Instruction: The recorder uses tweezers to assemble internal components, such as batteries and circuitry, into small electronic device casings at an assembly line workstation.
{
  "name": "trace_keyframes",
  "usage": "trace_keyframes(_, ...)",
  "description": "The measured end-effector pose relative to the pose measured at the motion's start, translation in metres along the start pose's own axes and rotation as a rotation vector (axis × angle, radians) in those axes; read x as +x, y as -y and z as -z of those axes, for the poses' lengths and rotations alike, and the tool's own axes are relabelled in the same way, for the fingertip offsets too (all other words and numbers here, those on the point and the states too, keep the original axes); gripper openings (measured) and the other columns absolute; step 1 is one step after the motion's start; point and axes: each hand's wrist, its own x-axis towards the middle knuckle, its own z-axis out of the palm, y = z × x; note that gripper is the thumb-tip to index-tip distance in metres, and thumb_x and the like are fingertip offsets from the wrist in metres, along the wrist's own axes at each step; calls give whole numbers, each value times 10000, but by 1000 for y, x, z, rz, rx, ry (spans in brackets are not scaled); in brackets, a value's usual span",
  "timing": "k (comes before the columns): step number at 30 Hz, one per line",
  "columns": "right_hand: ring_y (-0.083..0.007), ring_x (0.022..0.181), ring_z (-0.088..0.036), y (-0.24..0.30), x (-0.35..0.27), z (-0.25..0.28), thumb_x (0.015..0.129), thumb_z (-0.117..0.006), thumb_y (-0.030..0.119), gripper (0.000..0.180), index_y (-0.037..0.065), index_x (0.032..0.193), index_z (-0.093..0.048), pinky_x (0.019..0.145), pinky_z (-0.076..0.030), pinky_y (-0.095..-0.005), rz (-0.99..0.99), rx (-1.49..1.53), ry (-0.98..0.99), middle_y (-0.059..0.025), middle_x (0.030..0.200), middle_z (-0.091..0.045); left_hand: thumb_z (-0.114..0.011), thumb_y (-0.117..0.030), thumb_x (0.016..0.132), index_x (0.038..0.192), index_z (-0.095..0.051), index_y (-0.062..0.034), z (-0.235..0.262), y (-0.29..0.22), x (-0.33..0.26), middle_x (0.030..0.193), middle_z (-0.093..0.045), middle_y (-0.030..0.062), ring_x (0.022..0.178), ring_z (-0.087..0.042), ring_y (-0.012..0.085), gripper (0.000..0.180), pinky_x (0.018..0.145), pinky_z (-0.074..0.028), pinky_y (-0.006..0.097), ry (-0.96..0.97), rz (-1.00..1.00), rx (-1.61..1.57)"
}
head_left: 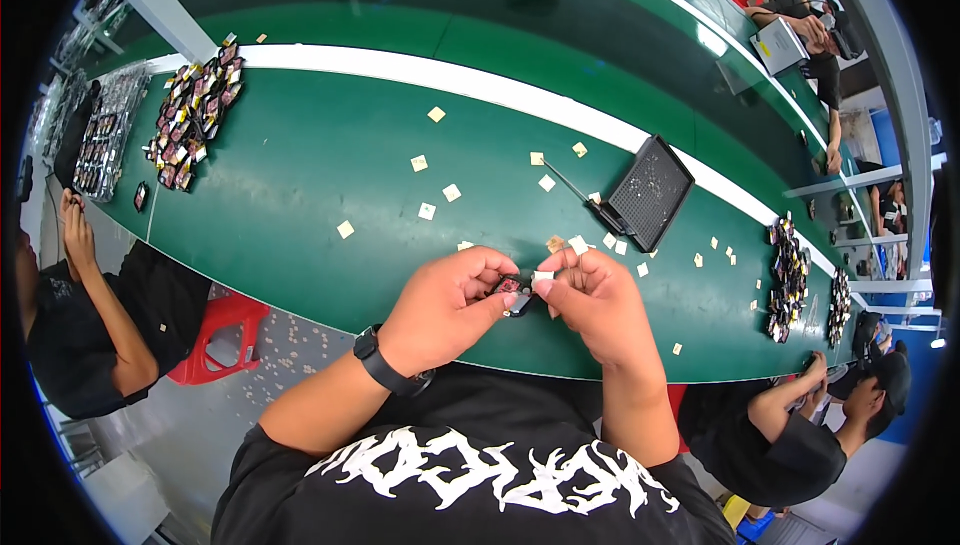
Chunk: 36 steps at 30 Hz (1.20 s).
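My left hand [452,300] is closed on a small black electronic part [508,286] with a reddish face, gripped between thumb and fingers just above the table's near edge. Close beside it, my right hand [602,297] pinches a small white square piece [543,276] at the part's right side. Whether the white piece touches the part I cannot tell. Another pale square [578,245] sits at the right hand's fingertips. A black ribbed tray [650,195] holding tiny light bits lies beyond the right hand, with a thin rod-like tool [567,181] next to it.
Pale paper squares [452,193] are scattered over the green table [300,165]. Piles of similar black parts stand at the left [195,120] and right [787,280]. Co-workers sit on both sides, the left one by a red stool [222,340]. A white strip [400,70] borders the table's far side.
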Motion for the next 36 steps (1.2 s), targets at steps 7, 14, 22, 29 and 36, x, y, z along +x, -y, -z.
trace_keyframes(7, -8, 683, -549, -29, -17, -14, 950, -715, 25, 100, 9, 984, -623, 588, -406, -189, 42, -10, -67, 32, 802, -640, -613, 93, 964, 1179, -582, 63, 5, 20, 5, 1068, -664, 87, 923, -687, 108, 220, 762, -568, 260, -70, -22, -56)
trace_keyframes(14, -14, 725, -579, -38, -17, -29, 938, -732, 13, 108, 0, 985, -636, 622, -437, -190, 76, 84, -128, 8, 839, -682, -591, 117, 952, 1096, -549, 37, 3, 20, 5, 1096, -669, 122, 935, -686, 129, 170, 788, -583, 281, -129, -53, -83)
trace_keyframes(22, -22, 645, -567, -31, -14, -37, 912, -785, 56, 100, -13, 885, -718, 551, -431, -223, 92, -197, -231, 0, 757, -692, -562, 137, 956, 1078, -539, 25, 3, 27, 2, 1140, -665, 151, 959, -688, 148, 167, 819, -576, 289, -141, -153, -114)
trace_keyframes(29, -80, 629, -565, -26, -9, -37, 896, -791, 65, 91, -18, 921, -765, 559, -434, -263, 166, -339, -218, -58, 753, -700, -527, 144, 971, 1110, -532, 28, 5, 28, 2, 1166, -654, 153, 988, -682, 173, 182, 858, -571, 320, -118, -165, -102)
trace_keyframes(36, -71, 611, -522, -21, -4, -36, 922, -779, 103, 120, -16, 920, -763, 535, -399, -268, 217, -435, -178, -35, 707, -662, -506, 135, 989, 1157, -534, 35, 11, 31, 1, 1229, -626, 142, 1108, -642, 178, 198, 989, -545, 355, -59, -162, -118)
